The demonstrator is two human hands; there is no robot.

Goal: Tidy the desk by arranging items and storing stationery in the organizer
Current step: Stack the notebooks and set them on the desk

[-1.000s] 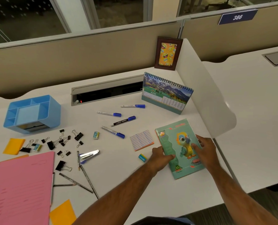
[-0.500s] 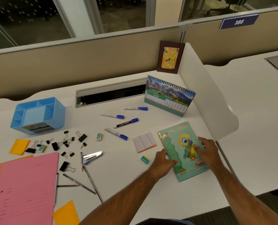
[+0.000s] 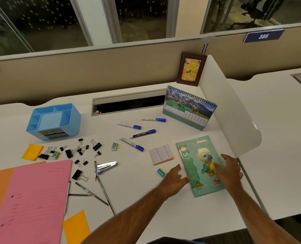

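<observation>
Since half a second ago, your two hands are easing off the green paper-covered notebook with the cartoon parrot (image 3: 195, 162), which is staying flat on the white table (image 3: 146, 205) at its right side, just beside the white curved divider panel (image 3: 232, 120). Your left hand (image 3: 175, 176) is now sitting at the notebook's left edge, its fingers (image 3: 185, 180) loosely spread and only just touching the cover near the lower left corner. Your right hand (image 3: 230, 170) is lying over the right half of the cover, fingers (image 3: 224, 156) straight and slightly apart, pressing or hovering; you are gripping nothing with either hand.

What the coming move is turning on: the notebook's long axis is running away from you, leaning a little to the left, so it is lying between your two hands with its long edges facing your palms. Your right hand is the nearer to its middle.

The loose stationery is lying well to your left: the small blue eraser (image 3: 161, 172) just beside your left hand, the blue-capped markers (image 3: 132, 145) farther out, and the light blue plastic organizer (image 3: 54, 120) well apart at the far left. Your left hand is looking better placed for those.
</observation>
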